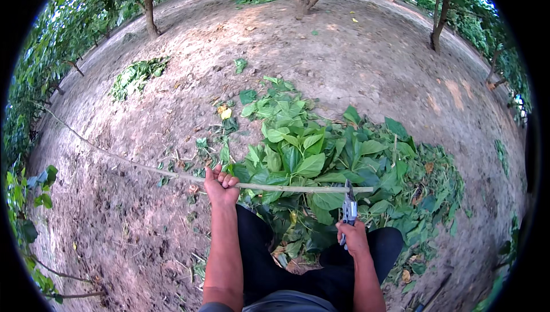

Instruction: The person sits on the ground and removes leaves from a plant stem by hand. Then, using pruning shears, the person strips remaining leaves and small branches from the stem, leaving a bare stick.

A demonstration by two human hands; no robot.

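Note:
My left hand (pixel 221 186) is closed around a long, thin, bare branch (pixel 286 188). The branch stretches from the far left, above the soil, to a cut-looking end right of my knees. In my right hand (pixel 353 235) I grip a pair of pruning shears (pixel 349 206), pointing away from me. Their blades are at the branch, near its right end; whether they touch it I cannot tell. Below and beyond the branch lies a heap of large green leaves (pixel 309 163), between and in front of my knees.
Wilted cut leaves (pixel 435 180) spread to the right of the heap. A smaller leaf pile (pixel 137 77) lies at the far left on bare soil (pixel 200 54). Tree trunks (pixel 301 3) stand further off. Leafy twigs (pixel 34 226) reach in at the left edge.

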